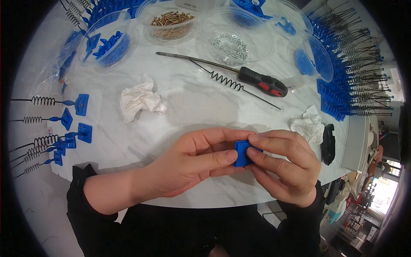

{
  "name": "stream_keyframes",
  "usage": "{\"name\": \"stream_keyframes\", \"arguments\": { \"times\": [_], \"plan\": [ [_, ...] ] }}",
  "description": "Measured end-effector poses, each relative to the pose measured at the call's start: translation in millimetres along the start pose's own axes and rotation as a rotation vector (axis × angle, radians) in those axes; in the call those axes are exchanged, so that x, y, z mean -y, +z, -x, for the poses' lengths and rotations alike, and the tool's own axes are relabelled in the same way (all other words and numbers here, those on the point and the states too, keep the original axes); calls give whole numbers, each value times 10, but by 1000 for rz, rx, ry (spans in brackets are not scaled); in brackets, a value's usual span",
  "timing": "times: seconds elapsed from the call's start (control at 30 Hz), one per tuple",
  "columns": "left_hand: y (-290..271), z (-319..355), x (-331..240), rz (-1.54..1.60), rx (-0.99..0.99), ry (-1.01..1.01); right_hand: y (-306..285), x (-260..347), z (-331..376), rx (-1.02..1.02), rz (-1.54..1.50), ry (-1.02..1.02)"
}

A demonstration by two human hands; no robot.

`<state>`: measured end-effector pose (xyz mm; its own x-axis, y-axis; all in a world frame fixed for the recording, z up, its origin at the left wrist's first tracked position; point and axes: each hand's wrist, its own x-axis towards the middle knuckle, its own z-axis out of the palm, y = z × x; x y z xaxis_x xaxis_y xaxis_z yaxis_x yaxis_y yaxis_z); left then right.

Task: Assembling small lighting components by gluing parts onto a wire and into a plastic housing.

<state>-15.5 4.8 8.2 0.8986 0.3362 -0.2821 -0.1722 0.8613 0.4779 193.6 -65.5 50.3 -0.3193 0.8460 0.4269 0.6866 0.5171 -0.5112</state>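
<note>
At the near edge of a white marble-patterned tabletop, the left hand and right hand meet, both pinching a small square blue plastic piece between thumb and fingertips, just above the surface. It bears no spring in view. Judging by the layout, work is well along — finished pieces, blue heads with black coiled springs, fan along the right edge, and a few more lie at left. Clear plastic tubs behind hold brass screws, small silvery nuts and loose blue parts — stock remains. A black-and-red-handled screwdriver lies beside one loose spring, with crumpled tissue nearby.
</note>
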Motion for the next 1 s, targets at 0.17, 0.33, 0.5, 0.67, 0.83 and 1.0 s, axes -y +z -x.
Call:
{"name": "stream_keyframes", "arguments": {
  "times": [0.17,0.33,0.5,0.67,0.83,1.0],
  "plan": [
    [10,4,-22,-10,10,-3,-10,1,-9,-3,-8,-3],
    [14,10,-21,-4,6,10,-25,17,-23,0,11,-9],
    [20,3,-34,-2,7,-5,-20,9,-16,3,6,-6],
    [14,5,-31,3,-4,-17,-15,5,-15,2,-17,-1],
    [20,4,-44,-12,-2,-22,-24,8,-14,4,-41,19],
    [8,5,-27,-9,0,-12,-35,15,-13,11,-47,28]
  ]
}}
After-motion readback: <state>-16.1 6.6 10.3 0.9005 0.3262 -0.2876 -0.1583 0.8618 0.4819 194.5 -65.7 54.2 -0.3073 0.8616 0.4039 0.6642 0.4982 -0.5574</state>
